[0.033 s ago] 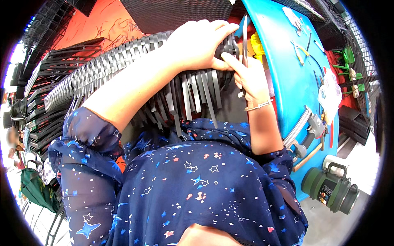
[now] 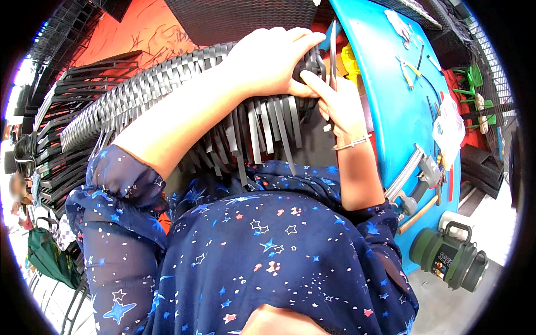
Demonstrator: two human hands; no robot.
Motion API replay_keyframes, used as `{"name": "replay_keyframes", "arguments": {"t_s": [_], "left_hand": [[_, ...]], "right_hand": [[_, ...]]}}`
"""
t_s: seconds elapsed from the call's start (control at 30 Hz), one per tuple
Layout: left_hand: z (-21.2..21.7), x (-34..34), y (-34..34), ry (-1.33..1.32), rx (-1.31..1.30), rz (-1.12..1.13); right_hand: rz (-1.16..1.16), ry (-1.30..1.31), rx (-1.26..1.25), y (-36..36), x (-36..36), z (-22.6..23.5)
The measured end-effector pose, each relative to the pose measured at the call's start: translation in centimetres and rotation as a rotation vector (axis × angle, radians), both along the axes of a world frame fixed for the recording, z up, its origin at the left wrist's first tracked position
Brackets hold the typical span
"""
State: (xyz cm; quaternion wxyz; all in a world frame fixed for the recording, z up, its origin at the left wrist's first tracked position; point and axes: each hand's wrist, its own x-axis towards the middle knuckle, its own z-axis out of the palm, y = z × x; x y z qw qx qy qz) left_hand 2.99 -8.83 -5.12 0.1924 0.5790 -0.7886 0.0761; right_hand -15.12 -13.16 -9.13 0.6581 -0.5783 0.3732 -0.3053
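Observation:
A long rounded piece woven from black plastic strips (image 2: pixel 162 78) lies across in front of me, with loose strip ends (image 2: pixel 266 125) hanging from its near side. My left hand (image 2: pixel 268 64) is closed over its right end, fingers bent around the far edge and thumb on the near side. Close beside it, my right hand (image 2: pixel 341 109) is closed on a narrow dark strip (image 2: pixel 333 47) that stands up past the fingers. The right thumb or finger tip reaches against the woven end, near the left thumb. Part of that end is hidden by both hands.
At the right, a blue table (image 2: pixel 363 44) holds pliers with yellow handles (image 2: pixel 410 75), a clear plastic bag (image 2: pixel 448 128) and a wooden-handled tool (image 2: pixel 419 214). A green jug (image 2: pixel 446 258) stands below it. Black woven frames (image 2: pixel 61 111) are stacked at the left.

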Motion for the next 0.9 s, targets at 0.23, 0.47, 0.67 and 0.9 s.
{"name": "replay_keyframes", "arguments": {"t_s": [0.23,0.47,0.67,0.9], "left_hand": [[-1.3,-0.4,0.3,0.078,-0.02,0.009],[-1.7,0.7,3.0,0.084,-0.12,0.056],[-1.7,-1.2,9.1,-0.002,0.032,0.24],[-4.3,-3.3,12.5,0.069,0.074,0.147]], "right_hand": [[-0.024,-0.008,0.036,-0.1,0.0,-1.9],[-0.073,-0.103,0.015,0.0,0.5,-3.0],[-0.085,-0.15,0.08,1.5,0.4,-1.8],[-0.129,-0.146,0.05,1.7,0.1,-2.9]]}}
